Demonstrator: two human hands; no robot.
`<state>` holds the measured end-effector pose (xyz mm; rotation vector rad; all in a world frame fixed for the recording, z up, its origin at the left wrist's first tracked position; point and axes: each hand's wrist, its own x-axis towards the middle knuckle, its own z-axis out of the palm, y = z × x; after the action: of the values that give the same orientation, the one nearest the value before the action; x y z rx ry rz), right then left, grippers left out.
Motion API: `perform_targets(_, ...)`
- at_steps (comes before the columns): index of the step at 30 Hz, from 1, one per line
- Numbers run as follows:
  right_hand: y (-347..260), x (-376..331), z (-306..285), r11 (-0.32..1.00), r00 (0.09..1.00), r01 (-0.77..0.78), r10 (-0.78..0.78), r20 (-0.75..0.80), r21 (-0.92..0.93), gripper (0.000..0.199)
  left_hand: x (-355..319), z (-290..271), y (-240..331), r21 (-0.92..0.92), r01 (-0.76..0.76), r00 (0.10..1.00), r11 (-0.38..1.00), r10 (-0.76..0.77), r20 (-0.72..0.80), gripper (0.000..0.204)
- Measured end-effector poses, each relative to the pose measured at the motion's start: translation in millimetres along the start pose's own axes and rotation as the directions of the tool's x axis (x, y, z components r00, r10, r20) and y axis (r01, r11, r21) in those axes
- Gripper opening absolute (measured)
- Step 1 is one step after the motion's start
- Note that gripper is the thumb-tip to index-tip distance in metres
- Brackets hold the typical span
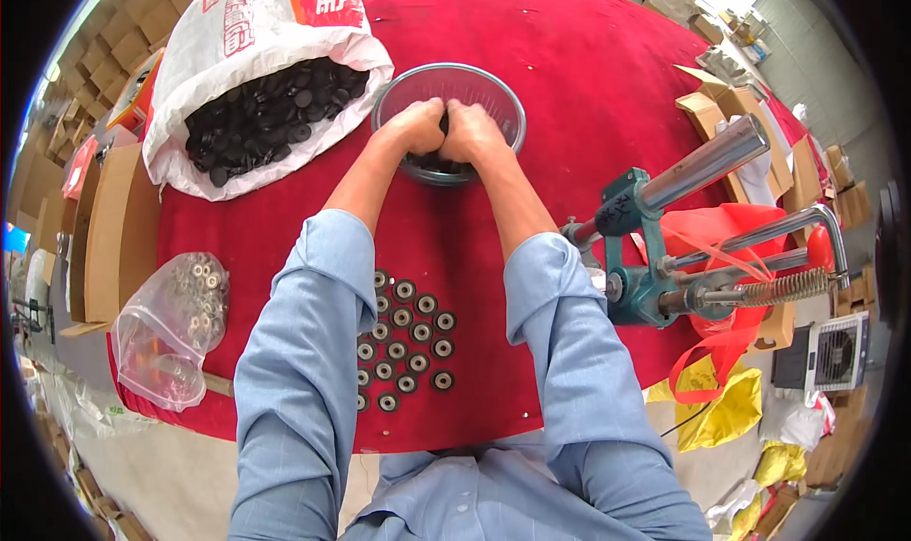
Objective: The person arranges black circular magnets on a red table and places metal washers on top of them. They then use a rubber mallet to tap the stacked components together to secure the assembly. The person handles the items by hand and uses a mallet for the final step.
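Both my arms reach forward over a clear bowl (513,106) with small black pieces (442,165) at its bottom. My left hand (420,127) and my right hand (471,133) meet inside it, fingers curled inward and closed. Something dark shows between them, but what the fingertips grip is hidden. To the bowl's left, a white sack (171,133) lies with its mouth toward me, full of round black discs (270,114). Between my forearms, several small black-rimmed wheels (418,332) with metal centres lie flat on the red cloth (493,370).
A green hand press (638,247) with steel rods stands at the right, beside a red bag (712,228). A clear plastic bag (176,327) of metal parts lies at the left near a cardboard box (119,228). Another open box (750,114) sits at the far right.
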<state>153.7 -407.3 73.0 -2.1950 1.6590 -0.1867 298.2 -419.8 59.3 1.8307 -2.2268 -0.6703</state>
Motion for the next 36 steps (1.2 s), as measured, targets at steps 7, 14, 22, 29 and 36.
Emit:
perform_targets(7, -23.5, -25.3, -18.7, 0.983, 0.875, 0.182, -0.173, -0.453, -0.023, 0.032, -28.1, -16.7, 7.0, -0.036, -0.212, 0.859, 0.977, 0.169, -0.483, 0.038)
perform_targets(14, -56.7, -109.2, -26.5, 0.921, 0.801, 0.385, -0.366, -0.473, -0.061, 0.025, -147.9, -41.6, 22.9, 0.086, -0.279, 0.799, 0.956, 0.281, -0.531, 0.031)
perform_targets(22, -83.2, -214.2, 46.3, 0.885, 0.898, 0.428, -0.395, -0.194, 0.182, 0.034, -289.9, 13.1, 8.3, -0.106, -0.089, 0.926, 0.990, 0.043, -0.375, 0.026)
perform_targets(29, -70.8, -224.4, 57.4, 0.765, 0.891, 0.437, -0.440, -0.110, 0.473, 0.042, -327.2, 31.0, 5.0, -0.398, -0.025, 0.936, 0.917, -0.118, -0.331, 0.041)
perform_targets(36, -47.4, -239.9, 34.0, 0.806, 0.969, 0.234, -0.239, -0.063, 0.543, 0.044, -335.3, 40.3, 10.5, -0.535, -0.037, 0.883, 0.844, -0.224, -0.413, 0.031)
